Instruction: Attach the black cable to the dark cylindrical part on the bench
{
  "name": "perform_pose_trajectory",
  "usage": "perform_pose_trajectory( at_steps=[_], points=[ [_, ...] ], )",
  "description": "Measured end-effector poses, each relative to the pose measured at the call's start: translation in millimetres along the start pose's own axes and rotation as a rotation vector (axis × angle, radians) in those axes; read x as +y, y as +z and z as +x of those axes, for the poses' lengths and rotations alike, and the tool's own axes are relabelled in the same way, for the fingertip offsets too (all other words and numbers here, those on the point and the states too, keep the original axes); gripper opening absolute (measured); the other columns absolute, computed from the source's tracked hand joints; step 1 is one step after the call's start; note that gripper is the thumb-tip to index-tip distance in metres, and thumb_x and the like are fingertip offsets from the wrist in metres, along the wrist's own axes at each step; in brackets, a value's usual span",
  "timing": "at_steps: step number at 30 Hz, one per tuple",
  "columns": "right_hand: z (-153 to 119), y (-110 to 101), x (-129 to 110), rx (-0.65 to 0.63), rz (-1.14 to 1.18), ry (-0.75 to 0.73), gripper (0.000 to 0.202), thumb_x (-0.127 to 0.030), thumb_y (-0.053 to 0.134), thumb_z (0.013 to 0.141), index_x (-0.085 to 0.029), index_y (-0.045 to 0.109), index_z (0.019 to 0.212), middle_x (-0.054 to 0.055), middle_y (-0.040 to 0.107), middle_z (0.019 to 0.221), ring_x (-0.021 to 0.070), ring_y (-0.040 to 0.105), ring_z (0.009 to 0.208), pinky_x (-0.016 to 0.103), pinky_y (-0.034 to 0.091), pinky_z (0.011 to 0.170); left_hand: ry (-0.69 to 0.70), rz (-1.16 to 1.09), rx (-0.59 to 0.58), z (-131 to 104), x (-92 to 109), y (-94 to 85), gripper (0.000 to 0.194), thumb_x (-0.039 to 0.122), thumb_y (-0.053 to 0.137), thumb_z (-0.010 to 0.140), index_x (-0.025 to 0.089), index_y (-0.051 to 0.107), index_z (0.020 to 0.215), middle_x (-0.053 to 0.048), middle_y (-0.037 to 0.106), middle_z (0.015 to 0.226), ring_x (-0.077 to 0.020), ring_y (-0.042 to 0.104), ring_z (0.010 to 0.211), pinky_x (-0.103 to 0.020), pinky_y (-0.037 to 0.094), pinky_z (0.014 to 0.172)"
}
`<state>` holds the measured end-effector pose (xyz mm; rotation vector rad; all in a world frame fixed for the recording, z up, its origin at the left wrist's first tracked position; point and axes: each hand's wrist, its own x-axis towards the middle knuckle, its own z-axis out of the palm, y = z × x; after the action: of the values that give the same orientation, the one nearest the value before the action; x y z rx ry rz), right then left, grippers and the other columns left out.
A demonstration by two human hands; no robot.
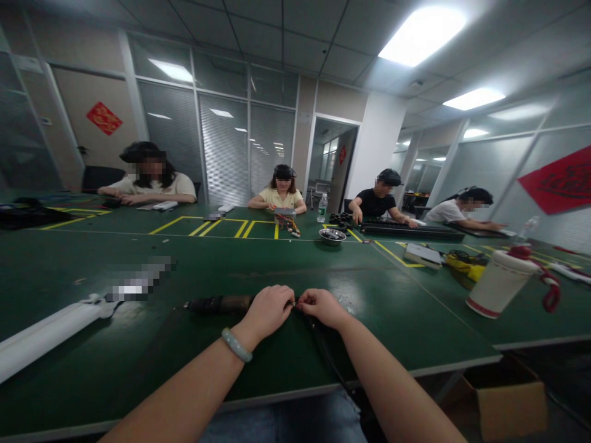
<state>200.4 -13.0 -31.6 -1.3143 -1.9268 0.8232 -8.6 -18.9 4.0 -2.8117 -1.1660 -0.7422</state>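
Note:
On the green table, a dark cylindrical tool [219,305] with a pointed tip lies on its side, tip to the left. My left hand [271,311] is closed over its right end, with a pale green bangle on the wrist. Just to the right, my right hand [322,306] is closed in a pinch, its fingertips almost meeting the left ones. A tiny item shows between the fingertips, too small to name. From beneath my right hand a black cable [330,357] runs down to the table's front edge.
A white stand [50,335] with a blurred device lies at left. At right stands a white cup [501,284] with a red base. Farther back are a metal bowl [332,236], a bottle [322,208] and a flat box [422,255]. Several people sit across the table [221,252].

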Motion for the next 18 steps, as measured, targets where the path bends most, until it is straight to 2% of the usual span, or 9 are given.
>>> perform_pose_trajectory(
  at_steps=[9, 18],
  points=[
    [-0.2, 0.1, 0.3, 0.009, -0.021, -0.001, 0.016, -0.032, 0.067, 0.079, -0.017, 0.069, 0.085, 0.000, 0.067, 0.071, 0.0117, 0.059, 0.063, 0.020, 0.043, 0.058, -0.033, -0.002, -0.023, 0.5, -1.2, -2.7, 0.009, 0.022, 0.059, 0.083, 0.022, 0.060, 0.092, -0.002, 0.063, 0.095, -0.0183, 0.058, 0.088, -0.032, 0.041, 0.079],
    [0.9, 1.1, 3.7, 0.003, -0.011, -0.001, 0.015, -0.031, 0.066, 0.079, -0.018, 0.068, 0.085, 0.000, 0.067, 0.071, 0.0117, 0.059, 0.062, 0.020, 0.042, 0.056, -0.007, 0.002, -0.024, 1.2, -0.8, -1.4, 0.007, 0.019, 0.056, 0.085, 0.022, 0.061, 0.089, -0.002, 0.062, 0.095, -0.0173, 0.057, 0.089, -0.031, 0.041, 0.079]
  ],
)
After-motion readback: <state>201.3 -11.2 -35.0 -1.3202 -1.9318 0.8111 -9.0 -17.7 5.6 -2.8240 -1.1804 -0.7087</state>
